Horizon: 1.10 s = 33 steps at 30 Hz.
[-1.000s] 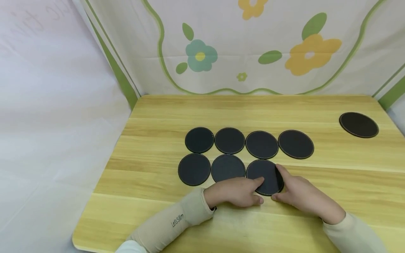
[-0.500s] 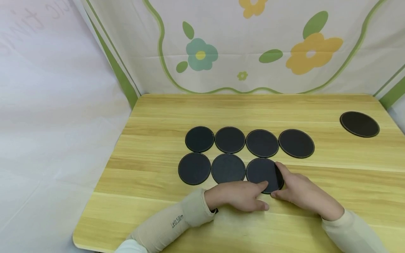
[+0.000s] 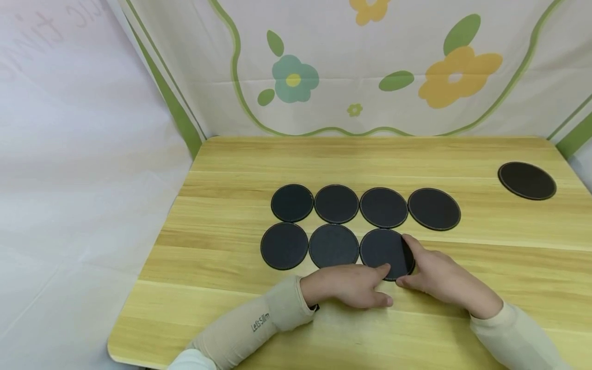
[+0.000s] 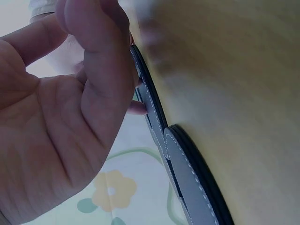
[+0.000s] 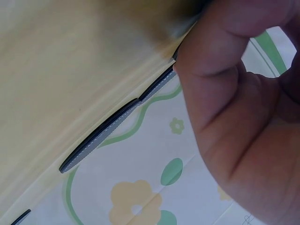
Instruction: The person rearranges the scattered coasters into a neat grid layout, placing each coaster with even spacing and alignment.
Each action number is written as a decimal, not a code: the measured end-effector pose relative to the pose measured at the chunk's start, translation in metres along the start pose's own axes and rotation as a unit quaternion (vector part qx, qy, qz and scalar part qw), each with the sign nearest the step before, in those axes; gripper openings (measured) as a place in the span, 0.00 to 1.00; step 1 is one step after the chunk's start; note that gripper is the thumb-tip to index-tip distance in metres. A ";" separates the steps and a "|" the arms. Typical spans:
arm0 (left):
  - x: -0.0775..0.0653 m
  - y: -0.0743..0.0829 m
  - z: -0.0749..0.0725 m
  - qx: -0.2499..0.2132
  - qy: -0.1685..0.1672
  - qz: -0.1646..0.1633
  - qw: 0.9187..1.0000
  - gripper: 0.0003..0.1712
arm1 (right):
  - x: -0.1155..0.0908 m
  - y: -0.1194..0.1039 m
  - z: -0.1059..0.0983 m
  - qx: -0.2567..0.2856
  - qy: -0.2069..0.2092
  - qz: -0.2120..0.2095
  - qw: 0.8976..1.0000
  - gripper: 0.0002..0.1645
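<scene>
Black round coasters with stitched edges lie in two rows in the head view. My right hand (image 3: 441, 275) holds the rightmost front-row coaster (image 3: 381, 252), forefinger at its right edge and thumb at its near edge. My left hand (image 3: 353, 287) rests a fingertip on the near edge of that same coaster, fingers loosely extended. To its left lie the middle front coaster (image 3: 334, 244) and the left front coaster (image 3: 284, 245). In the left wrist view, the palm stands beside the coaster edges (image 4: 194, 178); the right wrist view shows my curled thumb side near a coaster (image 5: 101, 133).
Several coasters form the back row, ending at the right with one coaster (image 3: 434, 208). A lone coaster (image 3: 526, 181) lies at the far right of the wooden table (image 3: 208, 288). Behind the table hangs a white cloth (image 3: 333, 61) with printed flowers.
The held coaster has slid slightly away from me, toward the back row, with my right hand. My left hand has shifted a little to the right and nearer.
</scene>
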State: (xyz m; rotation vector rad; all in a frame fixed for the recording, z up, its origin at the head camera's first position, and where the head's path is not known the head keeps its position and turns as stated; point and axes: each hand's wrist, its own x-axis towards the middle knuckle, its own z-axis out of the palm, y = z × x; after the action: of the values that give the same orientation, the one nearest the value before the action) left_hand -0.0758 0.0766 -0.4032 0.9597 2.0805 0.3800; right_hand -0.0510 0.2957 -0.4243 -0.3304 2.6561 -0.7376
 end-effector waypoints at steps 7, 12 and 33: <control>0.000 -0.002 0.000 -0.001 0.003 0.003 1.000 0.44 | 0.001 -0.001 0.000 0.000 0.001 -0.004 1.000 0.64; -0.002 -0.002 -0.002 0.005 0.005 0.003 1.000 0.44 | 0.000 -0.002 0.000 0.002 0.004 -0.004 1.000 0.64; 0.022 0.002 -0.060 -0.051 0.063 0.095 0.992 0.24 | 0.013 0.083 -0.106 -0.045 0.099 0.085 0.990 0.45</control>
State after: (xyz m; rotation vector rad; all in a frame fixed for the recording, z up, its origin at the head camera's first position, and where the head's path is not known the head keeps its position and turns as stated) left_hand -0.1295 0.0975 -0.3753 1.1001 2.0655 0.6537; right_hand -0.1165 0.4091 -0.3877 -0.0541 2.8664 -0.6258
